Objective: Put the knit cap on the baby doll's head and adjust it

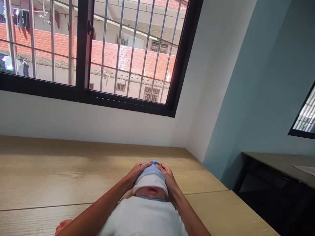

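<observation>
A blue and white knit-like cap (150,178) sits low on the head of a baby-sized figure (147,216) that lies on its back, and I cannot tell whether it is a doll. The figure wears a white top with a blue neckline; its mouth and chin show below the cap's white brim, and its eyes are covered. My left hand (135,173) grips the cap's left side, thumb near the blue top. On the opposite side, my right hand (168,176) holds the cap with thumb and fingers. Both forearms reach along the figure's sides.
The figure lies on a light wooden table (61,173) with a seam across it. Behind stands a white wall with a black-framed barred window (133,95). A dark table (273,160) with a pale flat item on it stands at right, by a blue-grey wall.
</observation>
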A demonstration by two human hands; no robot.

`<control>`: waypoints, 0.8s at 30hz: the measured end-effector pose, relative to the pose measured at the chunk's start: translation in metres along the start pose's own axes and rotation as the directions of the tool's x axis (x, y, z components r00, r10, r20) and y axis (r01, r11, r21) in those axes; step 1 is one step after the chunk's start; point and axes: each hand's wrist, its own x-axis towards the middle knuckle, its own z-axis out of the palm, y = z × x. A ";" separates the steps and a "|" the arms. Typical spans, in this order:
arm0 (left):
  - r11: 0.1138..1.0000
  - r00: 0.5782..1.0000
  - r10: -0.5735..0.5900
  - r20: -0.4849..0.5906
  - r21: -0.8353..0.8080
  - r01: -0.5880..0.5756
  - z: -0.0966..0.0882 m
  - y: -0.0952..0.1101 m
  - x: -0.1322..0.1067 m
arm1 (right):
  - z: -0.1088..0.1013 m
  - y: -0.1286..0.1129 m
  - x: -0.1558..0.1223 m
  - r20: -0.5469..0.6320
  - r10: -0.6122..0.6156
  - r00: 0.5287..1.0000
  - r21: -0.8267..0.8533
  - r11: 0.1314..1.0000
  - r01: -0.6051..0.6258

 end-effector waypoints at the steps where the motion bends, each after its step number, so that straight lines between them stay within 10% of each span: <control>1: 1.000 1.000 0.000 0.000 0.002 0.000 -0.001 0.000 0.001 | 0.000 0.000 -0.001 -0.017 0.006 1.000 0.008 1.000 -0.005; 16: 0.987 0.971 0.119 -0.207 0.135 -0.092 -0.004 -0.001 0.000 | 0.003 -0.006 -0.030 -0.175 -0.266 0.948 -0.281 0.936 0.211; 24: 0.924 0.801 0.360 -0.479 0.304 -0.233 -0.004 0.002 -0.029 | -0.018 -0.012 -0.069 0.095 -0.443 0.892 -0.604 0.687 0.405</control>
